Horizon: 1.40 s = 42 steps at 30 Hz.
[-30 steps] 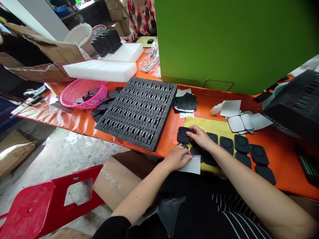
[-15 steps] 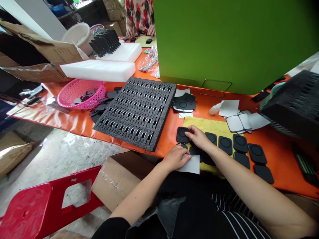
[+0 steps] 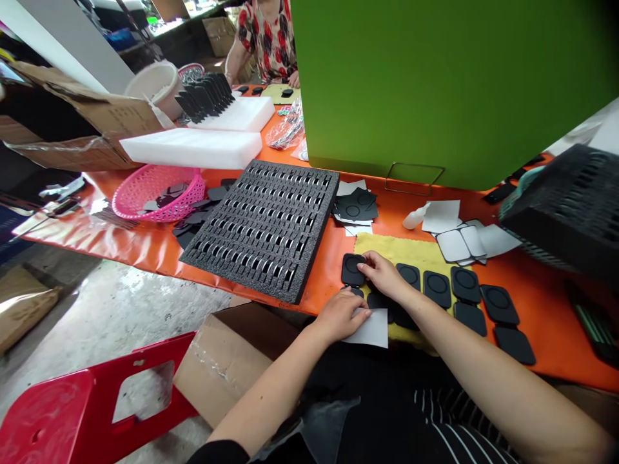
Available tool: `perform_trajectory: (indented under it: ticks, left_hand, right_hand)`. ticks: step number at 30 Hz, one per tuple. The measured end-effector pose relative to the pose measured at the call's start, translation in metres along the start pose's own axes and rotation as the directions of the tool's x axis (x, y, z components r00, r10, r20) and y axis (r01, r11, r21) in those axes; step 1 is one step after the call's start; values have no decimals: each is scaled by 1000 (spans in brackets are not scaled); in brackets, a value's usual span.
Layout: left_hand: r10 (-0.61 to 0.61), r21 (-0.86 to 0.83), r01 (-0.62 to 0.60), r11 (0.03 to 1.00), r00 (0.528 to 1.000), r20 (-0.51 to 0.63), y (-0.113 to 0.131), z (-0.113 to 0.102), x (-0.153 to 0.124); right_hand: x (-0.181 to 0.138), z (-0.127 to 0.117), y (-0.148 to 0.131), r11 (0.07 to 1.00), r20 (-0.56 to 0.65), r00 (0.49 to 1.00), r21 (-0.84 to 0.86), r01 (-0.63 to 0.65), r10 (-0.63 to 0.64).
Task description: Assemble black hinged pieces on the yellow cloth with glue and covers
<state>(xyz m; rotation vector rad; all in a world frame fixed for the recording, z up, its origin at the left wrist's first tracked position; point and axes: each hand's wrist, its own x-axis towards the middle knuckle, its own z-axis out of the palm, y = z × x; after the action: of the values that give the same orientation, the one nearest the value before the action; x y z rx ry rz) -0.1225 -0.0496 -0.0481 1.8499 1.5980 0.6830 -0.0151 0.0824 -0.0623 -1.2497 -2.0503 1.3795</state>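
At the left end of the yellow cloth point(image 3: 377, 243) lies a black square pad point(image 3: 353, 270) with a round ring on its face. My right hand point(image 3: 383, 276) has its fingertips pinched together at the pad's right side. Below it, my left hand point(image 3: 341, 316) is closed on a white paper sheet point(image 3: 374, 330), thumb on top, and partly covers another black square. Whatever its curled fingers hide I cannot make out. Several more ringed pads, such as this black pad point(image 3: 436, 289), lie in pairs with plain squares on the cloth and to its right.
A slotted black foam tray point(image 3: 271, 225) lies left of my hands, by a pink basket point(image 3: 159, 193). Behind stands a green panel point(image 3: 435, 84). White sheets point(image 3: 459, 243) and a small bottle point(image 3: 414, 216) lie beyond the cloth. A co-worker point(image 3: 268, 42) sits across the table.
The view has tilted up slightly, so everything sits a little lower. My hands keep nearly the same places at the pad and paper. The co-worker's arm and hands have shifted.
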Motion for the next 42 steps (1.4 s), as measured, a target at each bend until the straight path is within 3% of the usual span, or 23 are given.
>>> perform_trajectory:
  ticks: [32, 39, 42]
  left_hand:
    - [0, 4, 0, 1000, 1000, -2, -1, 2, 1]
    - [4, 6, -4, 1000, 1000, 5, -2, 1, 1]
    - [-1, 12, 1, 1000, 1000, 13, -2, 1, 1]
  right_hand:
    - [-5, 3, -14, 994, -54, 998, -107, -32, 27]
    - [-4, 4, -19, 978, -57, 998, -207, -32, 20]
    - [-6, 5, -23, 938, -33, 999, -346, 11, -24]
